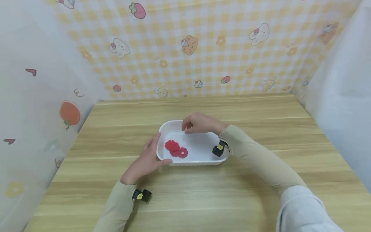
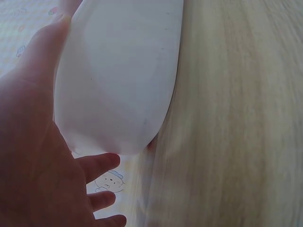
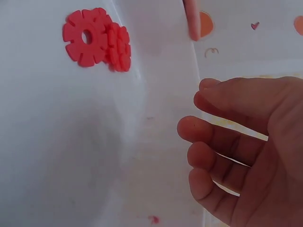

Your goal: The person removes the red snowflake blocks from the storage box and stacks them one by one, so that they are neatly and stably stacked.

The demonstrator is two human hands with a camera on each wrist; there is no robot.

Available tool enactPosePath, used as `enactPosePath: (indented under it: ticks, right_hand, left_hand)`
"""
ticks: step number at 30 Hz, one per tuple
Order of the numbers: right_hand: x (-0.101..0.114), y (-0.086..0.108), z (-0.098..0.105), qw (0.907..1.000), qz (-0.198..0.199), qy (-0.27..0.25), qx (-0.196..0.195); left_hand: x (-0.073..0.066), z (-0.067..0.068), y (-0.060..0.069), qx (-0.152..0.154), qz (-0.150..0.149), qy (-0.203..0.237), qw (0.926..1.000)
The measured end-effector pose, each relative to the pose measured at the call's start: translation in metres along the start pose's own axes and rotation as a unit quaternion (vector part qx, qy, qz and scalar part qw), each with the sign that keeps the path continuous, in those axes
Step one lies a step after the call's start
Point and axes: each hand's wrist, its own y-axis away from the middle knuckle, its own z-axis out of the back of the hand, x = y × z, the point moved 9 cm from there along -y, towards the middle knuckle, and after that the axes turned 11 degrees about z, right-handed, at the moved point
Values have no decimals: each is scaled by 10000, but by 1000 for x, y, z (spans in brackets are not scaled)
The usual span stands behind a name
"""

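On my feed, the left hand (image 1: 146,161) is spread, its fairly straight fingers and thumb touching the left end of the white tray (image 1: 201,148). Red notched discs (image 1: 175,149) lie overlapping in the tray's left part. Further right, the right hand (image 1: 201,123) hovers by the far rim, fingers loosely bent, holding nothing.

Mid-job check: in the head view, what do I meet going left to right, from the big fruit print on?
Fruit print → left sleeve → left grip → red discs → right grip → right sleeve. The tray is left out, as both grips and the discs overlap it.
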Motion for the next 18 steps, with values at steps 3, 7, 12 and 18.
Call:
enactPosePath:
  ticks: [3,7,12,18]
  right_hand:
    - [2,-8,-8,9999,3,76,131]
    - [7,-17,-18,9996,69,49,276]
    - [11,-27,-33,9989,72,-78,454]
    - [11,-35,-47,9992,-33,51,407]
  left_hand:
    - [0,0,0,16,-46,55,10000]
    - [-1,1,1,54,-30,29,10000]
    - [-1,1,2,24,-81,-50,10000]
    - [-3,1,1,9,-221,7,9998]
